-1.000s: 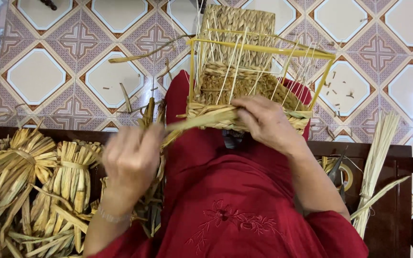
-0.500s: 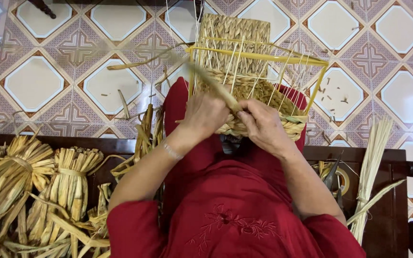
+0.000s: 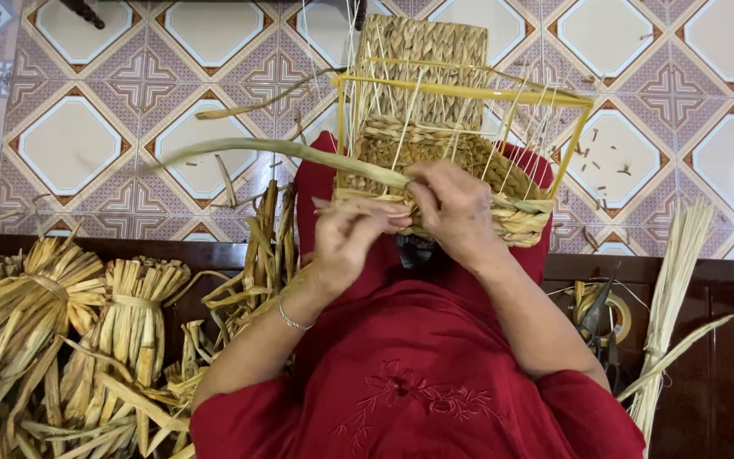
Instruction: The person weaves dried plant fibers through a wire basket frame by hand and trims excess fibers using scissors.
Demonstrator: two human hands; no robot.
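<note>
Since the earlier frame the long reed strand [image 3: 299, 153] has been swung down toward nine o'clock — its near end is pinched by the right hand [image 3: 456, 208] at the half-woven basket [image 3: 435, 144]; the left hand [image 3: 350, 238], fingers curled together, is held just beside at seven o'clock. Bundled dried reeds [image 3: 53, 323] are stacked at eight o'clock.

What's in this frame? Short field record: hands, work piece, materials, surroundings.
left hand: fingers curled on the long pale green fibre strand, by the basket's near edge
right hand: pinching the same strand against the woven rim
work piece: half-woven straw basket on a yellow wire frame, resting on the lap
materials: tied bundles of dried yellow-brown leaves at left; bundle of pale thin stalks at right
tool: dark scissors on the dark wooden bench
floor: patterned tiles
</note>
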